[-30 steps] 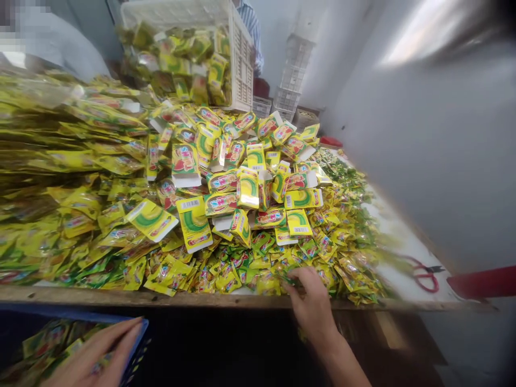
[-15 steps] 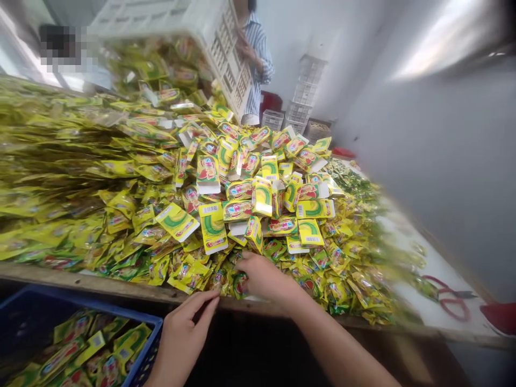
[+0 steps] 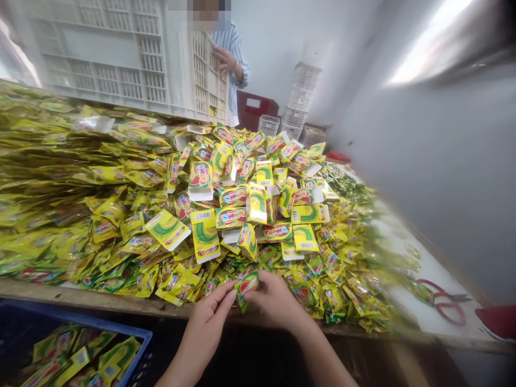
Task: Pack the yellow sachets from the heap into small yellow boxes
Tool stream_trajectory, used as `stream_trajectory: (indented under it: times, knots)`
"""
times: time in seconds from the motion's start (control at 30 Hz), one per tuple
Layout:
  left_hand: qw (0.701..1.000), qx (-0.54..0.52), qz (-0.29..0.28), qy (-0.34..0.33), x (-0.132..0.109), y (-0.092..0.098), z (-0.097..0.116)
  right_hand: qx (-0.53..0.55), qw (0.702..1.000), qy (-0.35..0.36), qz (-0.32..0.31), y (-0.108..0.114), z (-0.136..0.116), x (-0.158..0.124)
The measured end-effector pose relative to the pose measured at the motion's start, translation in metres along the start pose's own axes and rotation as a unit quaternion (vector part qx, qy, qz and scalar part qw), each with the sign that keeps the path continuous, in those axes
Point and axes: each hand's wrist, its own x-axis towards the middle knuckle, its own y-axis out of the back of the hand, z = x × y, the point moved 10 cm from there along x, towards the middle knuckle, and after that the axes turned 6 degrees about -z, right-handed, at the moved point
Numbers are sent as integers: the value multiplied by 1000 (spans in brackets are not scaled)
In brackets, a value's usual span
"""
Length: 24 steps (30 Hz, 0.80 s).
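Observation:
Between my two hands is a small green and yellow candy packet (image 3: 246, 285) with a watermelon picture, above the table's front edge. My right hand (image 3: 278, 301) grips its right side with thumb and fingers. My left hand (image 3: 207, 314) pinches its left edge between thumb and forefinger. Just beyond lies a heap of similar shiny packets (image 3: 181, 279). Small yellow and green cardboard boxes (image 3: 205, 236) are piled on this heap, some with white end flaps open.
A blue crate (image 3: 147, 344) of filled packets and boxes stands at lower left. Red-handled scissors (image 3: 449, 312) lie at right near a red object (image 3: 497, 321). Across the table, a person in a striped sleeve (image 3: 237, 59) holds a tipped white crate (image 3: 108, 54). Stacked crates (image 3: 300, 99) stand behind.
My right hand has lifted a packet from the heap and brought it to my left hand, which now pinches it too. The white crate has tipped further over, its bottom now facing me.

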Motion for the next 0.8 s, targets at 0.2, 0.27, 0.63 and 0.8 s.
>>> stream_trajectory:
  times: [0.2, 0.27, 0.63, 0.8]
  knots:
    - [989, 129, -13, -67, -3, -6, 21, 6, 999, 31, -32, -7, -24, -13]
    - [974, 196, 22, -112, -2, 6, 42, 37, 999, 30, -2, -3, -20, -14]
    - [621, 713, 23, -324, 39, 47, 147, 180, 975, 7, 128, 11, 20, -29]
    - [687, 605, -9, -404, 36, 52, 165, 193, 970, 9, 149, 15, 21, -37]
